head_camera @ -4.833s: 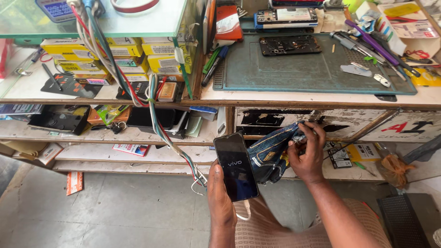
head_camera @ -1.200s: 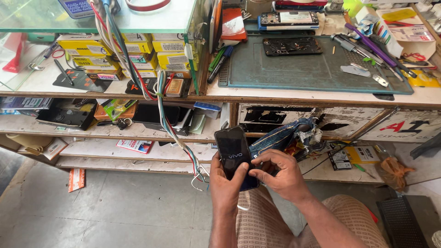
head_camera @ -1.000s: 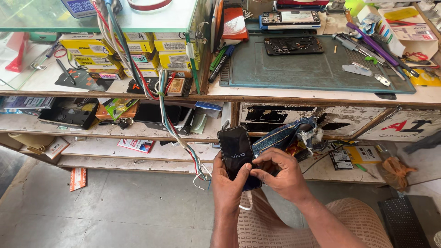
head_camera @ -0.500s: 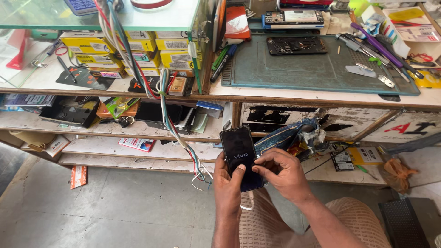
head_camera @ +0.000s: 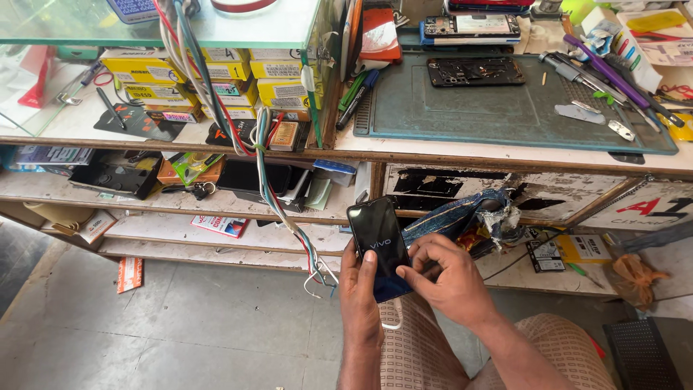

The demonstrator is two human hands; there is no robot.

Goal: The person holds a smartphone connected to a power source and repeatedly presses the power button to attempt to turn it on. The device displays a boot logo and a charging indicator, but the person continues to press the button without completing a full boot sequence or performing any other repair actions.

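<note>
A black smartphone point(head_camera: 377, 238) with a dark, glossy screen is held upright over my lap. My left hand point(head_camera: 359, 292) grips its lower part from the left, thumb on the glass. My right hand point(head_camera: 447, 278) touches the phone's right edge and lower corner, fingers curled against it. A white cable end point(head_camera: 393, 325) hangs below the phone. Behind my right hand lies a blue cloth bundle point(head_camera: 462, 217) on the shelf edge.
A green work mat point(head_camera: 498, 115) on the bench carries an opened phone body point(head_camera: 473, 71), tweezers and picks. Coloured wires point(head_camera: 278, 195) hang from a glass counter point(head_camera: 144, 32) at left. Yellow boxes point(head_camera: 216, 83) and shelves of clutter lie below. Grey floor at lower left.
My right hand left the blue cloth bundle and came onto the phone. In the last second the phone rose slightly and both hands stayed on it.
</note>
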